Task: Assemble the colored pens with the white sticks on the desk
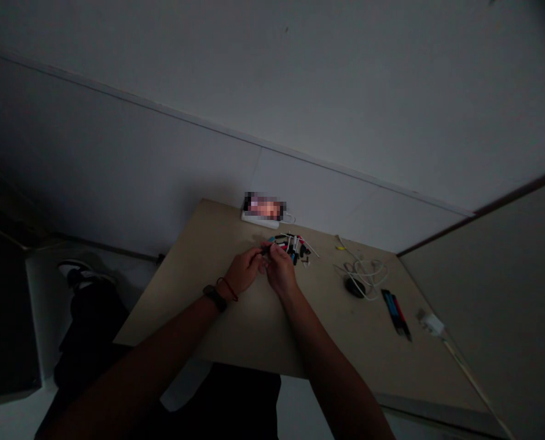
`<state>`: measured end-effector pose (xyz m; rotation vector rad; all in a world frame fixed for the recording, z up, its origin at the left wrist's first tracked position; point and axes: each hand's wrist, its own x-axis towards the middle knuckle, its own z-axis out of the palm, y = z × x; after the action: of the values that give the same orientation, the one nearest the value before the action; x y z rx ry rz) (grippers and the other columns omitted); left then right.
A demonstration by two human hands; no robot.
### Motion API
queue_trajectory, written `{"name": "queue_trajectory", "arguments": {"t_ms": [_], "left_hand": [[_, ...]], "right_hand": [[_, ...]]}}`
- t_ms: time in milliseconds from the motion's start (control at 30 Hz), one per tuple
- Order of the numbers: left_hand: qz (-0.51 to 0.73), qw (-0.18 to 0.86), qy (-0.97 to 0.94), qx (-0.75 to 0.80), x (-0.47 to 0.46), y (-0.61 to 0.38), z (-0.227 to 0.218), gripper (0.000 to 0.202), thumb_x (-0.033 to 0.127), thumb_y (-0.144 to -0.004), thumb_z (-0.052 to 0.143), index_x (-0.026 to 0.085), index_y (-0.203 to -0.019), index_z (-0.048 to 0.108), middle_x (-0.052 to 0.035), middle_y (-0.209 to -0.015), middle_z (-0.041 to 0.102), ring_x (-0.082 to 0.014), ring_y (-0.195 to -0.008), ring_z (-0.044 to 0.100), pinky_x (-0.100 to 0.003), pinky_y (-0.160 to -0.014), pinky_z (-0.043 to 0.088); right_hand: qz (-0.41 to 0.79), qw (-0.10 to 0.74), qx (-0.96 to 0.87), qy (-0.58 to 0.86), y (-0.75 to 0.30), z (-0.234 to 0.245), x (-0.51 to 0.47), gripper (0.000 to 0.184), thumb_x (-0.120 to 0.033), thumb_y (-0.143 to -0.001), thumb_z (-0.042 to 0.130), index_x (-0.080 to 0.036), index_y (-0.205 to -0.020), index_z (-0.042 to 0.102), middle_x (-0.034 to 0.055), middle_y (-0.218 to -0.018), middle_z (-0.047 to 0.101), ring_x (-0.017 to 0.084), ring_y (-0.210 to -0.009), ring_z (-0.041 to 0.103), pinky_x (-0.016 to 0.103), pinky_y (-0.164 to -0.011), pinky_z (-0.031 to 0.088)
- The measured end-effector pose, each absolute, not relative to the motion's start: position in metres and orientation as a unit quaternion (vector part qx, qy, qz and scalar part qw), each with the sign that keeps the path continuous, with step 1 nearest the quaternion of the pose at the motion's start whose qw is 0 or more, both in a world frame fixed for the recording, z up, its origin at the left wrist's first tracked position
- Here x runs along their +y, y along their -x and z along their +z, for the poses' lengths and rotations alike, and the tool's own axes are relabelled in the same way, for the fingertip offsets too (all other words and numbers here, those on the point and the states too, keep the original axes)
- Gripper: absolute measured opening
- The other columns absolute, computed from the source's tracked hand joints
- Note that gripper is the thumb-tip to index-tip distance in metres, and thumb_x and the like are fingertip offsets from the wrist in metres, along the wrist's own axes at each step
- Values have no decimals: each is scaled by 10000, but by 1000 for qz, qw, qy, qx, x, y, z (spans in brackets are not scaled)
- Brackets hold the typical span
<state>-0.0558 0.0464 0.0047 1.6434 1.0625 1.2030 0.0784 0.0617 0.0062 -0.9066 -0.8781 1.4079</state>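
1. Here, mid-frame, your left hand (pixel 243 272) and right hand (pixel 281 272) pinch a small dark piece (pixel 266 249) between them;
2. loose small parts (pixel 295 244) lie beside, right of centre;
3. a lit screen (pixel 265 208) glows just above centre.

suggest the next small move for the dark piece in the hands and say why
Probably tilt the small dark piece slightly toward the lit screen: the left hand and right hand meet at it, its details are lost in the dim light, and the screen is the brightest thing in view.
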Motion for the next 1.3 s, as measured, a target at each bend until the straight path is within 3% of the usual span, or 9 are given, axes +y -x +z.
{"name": "queue_trajectory", "arguments": {"t_ms": [133, 300, 533, 733, 933, 1300], "left_hand": [[482, 408, -653, 418, 48, 55, 2, 228, 249, -961, 459, 162, -1046, 652, -30, -745, 721, -179, -722, 686, -299, -750, 518], [491, 422, -645, 406, 49, 52, -3, 241, 241, -939, 500, 165, -1116, 645, -48, -834, 743, -176, -760, 703, -297, -755, 548], [512, 450, -620, 389, 50, 52, -4, 229, 281, -946, 515, 167, -1115, 621, -63, -922, 749, -176, -805, 725, -302, -791, 565], [509, 450, -617, 398, 48, 54, 3, 232, 252, -946, 512, 176, -1152, 587, -27, -787, 740, -168, -756, 725, -298, -784, 562], [498, 449, -626, 400, 48, 55, 2, 237, 242, -921, 556, 181, -1149, 571, -24, -784, 751, -173, -751, 730, -282, -729, 555], [502, 429, -638, 396, 49, 53, -2, 209, 227, -900, 579, 192, -1106, 595, -32, -857, 749, -180, -789, 733, -281, -728, 557]], "right_hand": [[589, 597, -371, 398, -77, 4, 62, 373, -499, -677, 857, -209, -824, 674, 2, -851, 666, 125, -690, 588, 215, -499, 464], [581, 607, -361, 404, -75, 5, 63, 370, -470, -662, 869, -209, -745, 621, -37, -698, 610, 91, -534, 479, 215, -446, 384], [609, 600, -348, 384, -76, 14, 59, 381, -459, -680, 840, -220, -954, 726, 55, -966, 726, 160, -690, 608, 242, -475, 426], [601, 602, -368, 375, -76, 7, 62, 327, -444, -696, 848, -215, -878, 701, 12, -889, 688, 111, -631, 563, 218, -465, 408], [590, 607, -365, 389, -77, 4, 64, 341, -429, -678, 870, -215, -796, 631, -38, -708, 611, 88, -537, 476, 220, -467, 377], [636, 577, -332, 391, -79, 3, 63, 341, -458, -723, 815, -203, -930, 722, 9, -787, 693, 117, -565, 542, 233, -461, 412]]}}
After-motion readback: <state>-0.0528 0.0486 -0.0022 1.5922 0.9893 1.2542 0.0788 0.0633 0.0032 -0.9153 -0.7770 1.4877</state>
